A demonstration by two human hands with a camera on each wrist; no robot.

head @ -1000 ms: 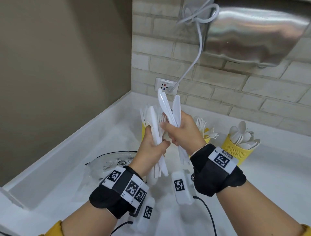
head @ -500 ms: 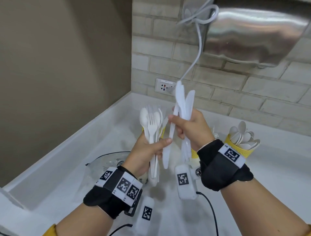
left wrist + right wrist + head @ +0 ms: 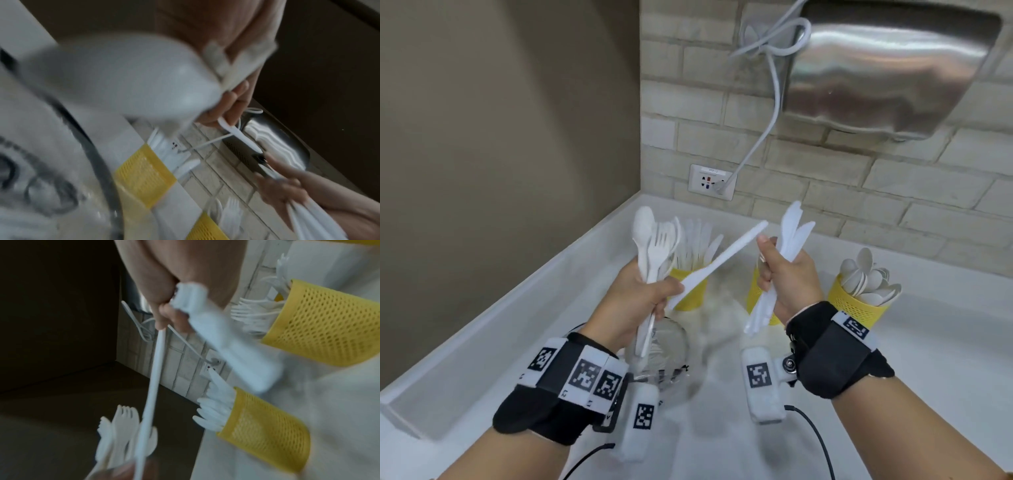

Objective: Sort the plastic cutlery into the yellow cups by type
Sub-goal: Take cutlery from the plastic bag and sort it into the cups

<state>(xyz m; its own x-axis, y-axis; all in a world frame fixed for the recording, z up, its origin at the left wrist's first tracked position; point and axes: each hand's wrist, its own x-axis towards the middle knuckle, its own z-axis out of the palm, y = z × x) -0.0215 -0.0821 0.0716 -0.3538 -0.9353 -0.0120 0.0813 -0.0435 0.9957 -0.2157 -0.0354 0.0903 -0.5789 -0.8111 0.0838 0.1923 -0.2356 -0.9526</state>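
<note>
Left hand (image 3: 631, 301) grips mixed cutlery (image 3: 654, 240); right hand (image 3: 787, 277) grips knives (image 3: 792, 233), seemingly pinching one slanted knife (image 3: 722, 260).

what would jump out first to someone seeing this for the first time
Two raised hands full of white plastic cutlery: the left hand grips mixed spoons and forks, the right hand holds knives. One knife slants between them. Behind stand three yellow cups on the white counter, under a shiny steel hand dryer on the brick wall.
</note>
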